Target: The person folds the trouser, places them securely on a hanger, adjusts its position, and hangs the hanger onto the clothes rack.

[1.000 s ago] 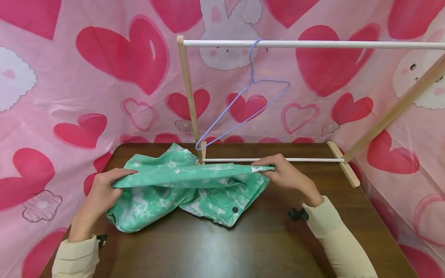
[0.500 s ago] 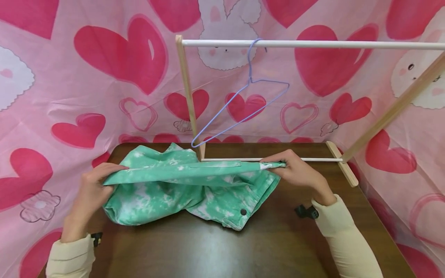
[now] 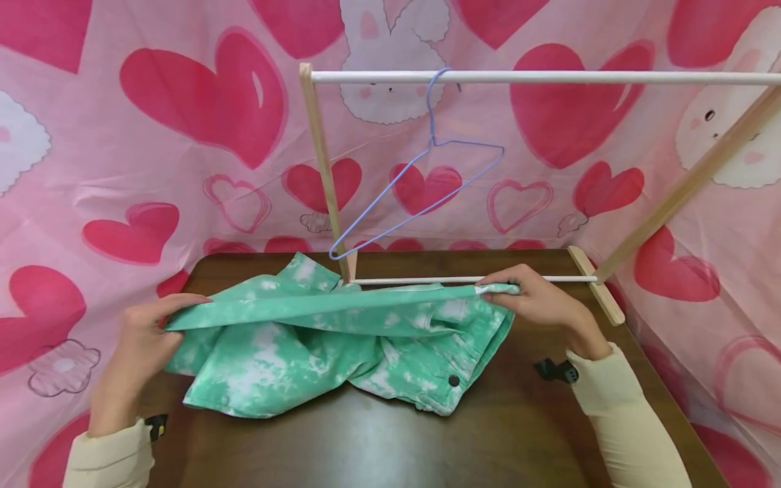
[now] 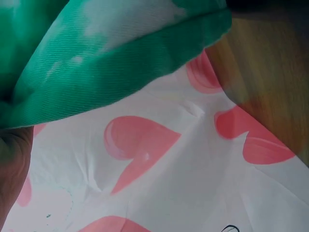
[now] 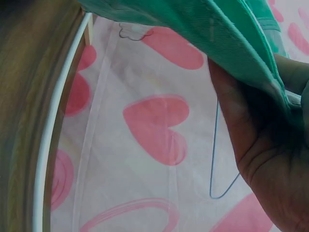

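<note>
Green-and-white tie-dyed garment [image 3: 262, 369] is stretching between a person's two hands, over the middle and left of a dark brown wooden table [image 3: 378, 451]. Nearest, two cream sleeves [image 3: 631, 420] are reaching in from the lower corners, each with a small black device [image 3: 556, 371] showing at its cuff. The left hand [image 3: 137, 332] is pinching one end of a long green band [image 3: 329, 313] on the garment, its thumb and fingers closing on the cloth. The right hand [image 3: 543, 298] is pinching the band's other end, just beside a small white patch [image 3: 487, 289], with the fabric running into its grip in the right wrist view. Between them the band is running nearly straight, while looser folds are drooping below it; how much of them is touching the wood cannot be told. A dark round button [image 3: 454, 381] is showing near the lower right corner. Beyond the garment, a wood-and-white rack is standing toward the table's far side, its lower rail [image 3: 409, 280] running behind the right hand. From its white top rail [image 3: 549, 78] a lavender wire hanger [image 3: 432, 129] is hanging at an angle. Farthest back, a pink backdrop [image 3: 366, 146] is displaying red hearts and white rabbits.
</note>
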Motion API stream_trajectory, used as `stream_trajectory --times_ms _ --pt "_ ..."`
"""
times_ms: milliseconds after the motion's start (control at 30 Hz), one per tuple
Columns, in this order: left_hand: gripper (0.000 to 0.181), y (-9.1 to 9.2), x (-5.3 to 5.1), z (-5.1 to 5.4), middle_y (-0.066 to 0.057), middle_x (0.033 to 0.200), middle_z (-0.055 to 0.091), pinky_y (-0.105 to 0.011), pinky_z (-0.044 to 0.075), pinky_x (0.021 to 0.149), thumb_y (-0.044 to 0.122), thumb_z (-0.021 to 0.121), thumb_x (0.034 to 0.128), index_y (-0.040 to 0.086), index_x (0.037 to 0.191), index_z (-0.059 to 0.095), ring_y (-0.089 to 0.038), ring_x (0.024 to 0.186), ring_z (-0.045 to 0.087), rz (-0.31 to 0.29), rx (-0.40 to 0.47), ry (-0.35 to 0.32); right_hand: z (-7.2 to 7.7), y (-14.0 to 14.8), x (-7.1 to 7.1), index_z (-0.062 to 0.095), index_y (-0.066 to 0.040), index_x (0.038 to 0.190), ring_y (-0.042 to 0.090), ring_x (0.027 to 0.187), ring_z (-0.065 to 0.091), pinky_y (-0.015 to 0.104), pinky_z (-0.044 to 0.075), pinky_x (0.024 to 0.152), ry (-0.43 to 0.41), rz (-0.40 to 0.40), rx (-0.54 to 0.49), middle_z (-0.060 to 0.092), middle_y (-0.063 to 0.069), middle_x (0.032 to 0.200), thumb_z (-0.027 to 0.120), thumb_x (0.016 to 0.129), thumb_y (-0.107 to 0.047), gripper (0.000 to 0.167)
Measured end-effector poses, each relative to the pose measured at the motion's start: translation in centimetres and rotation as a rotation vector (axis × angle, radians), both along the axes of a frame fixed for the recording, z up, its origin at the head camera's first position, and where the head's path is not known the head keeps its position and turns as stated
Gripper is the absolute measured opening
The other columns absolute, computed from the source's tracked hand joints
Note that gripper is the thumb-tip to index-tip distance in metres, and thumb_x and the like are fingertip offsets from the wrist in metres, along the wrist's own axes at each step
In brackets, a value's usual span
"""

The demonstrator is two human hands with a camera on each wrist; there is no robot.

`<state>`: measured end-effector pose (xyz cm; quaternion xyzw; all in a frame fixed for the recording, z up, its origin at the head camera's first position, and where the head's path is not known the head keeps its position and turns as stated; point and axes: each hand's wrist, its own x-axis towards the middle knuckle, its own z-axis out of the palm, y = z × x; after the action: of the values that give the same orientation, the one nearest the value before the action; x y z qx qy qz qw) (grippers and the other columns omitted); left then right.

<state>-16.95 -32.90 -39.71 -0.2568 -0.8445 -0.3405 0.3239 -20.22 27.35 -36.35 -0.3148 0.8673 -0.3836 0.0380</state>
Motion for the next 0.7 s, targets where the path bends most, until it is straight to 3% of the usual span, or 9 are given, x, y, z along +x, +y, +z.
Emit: stream_trajectory --times_ms 233,533,700 --pt "0.059 0.3 0.4 -0.3 0.023 0.102 0.067 -0.004 0.041 0.071 -0.034 0.051 0.0635 0.001 0.102 0.078 0.011 0.086 0.056 0.028 -0.023 -0.072 -0.9 1.3 -0.2 0.076 -0.011 0.114 0.009 0.081 0.06 0.026 0.052 0.075 -0.045 0.03 0.018 0.073 -0.004 0.097 0.068 0.096 -0.004 0.021" --pt "0.054 -0.5 0.2 -0.9 0.015 0.102 0.073 -0.003 0.041 0.077 -0.034 0.05 0.0659 -0.002 0.1 0.079 0.012 0.093 0.059 0.04 0.033 -0.046 -2.9 2.7 -0.7 0.076 -0.013 0.114 0.011 0.09 0.066 0.028 0.055 0.082 -0.1 0.078 0.102 0.074 -0.005 0.102 0.068 0.097 -0.011 0.018" --pt "0.05 -1.0 0.4 -1.0 0.021 0.105 0.07 -0.003 0.042 0.074 -0.033 0.061 0.0654 -0.003 0.101 0.078 0.012 0.093 0.06 0.05 0.041 -0.057 -3.2 3.2 -0.7 0.076 -0.012 0.114 0.01 0.092 0.067 0.028 0.055 0.083 -0.119 0.101 0.117 0.075 -0.005 0.104 0.067 0.098 -0.012 0.018"
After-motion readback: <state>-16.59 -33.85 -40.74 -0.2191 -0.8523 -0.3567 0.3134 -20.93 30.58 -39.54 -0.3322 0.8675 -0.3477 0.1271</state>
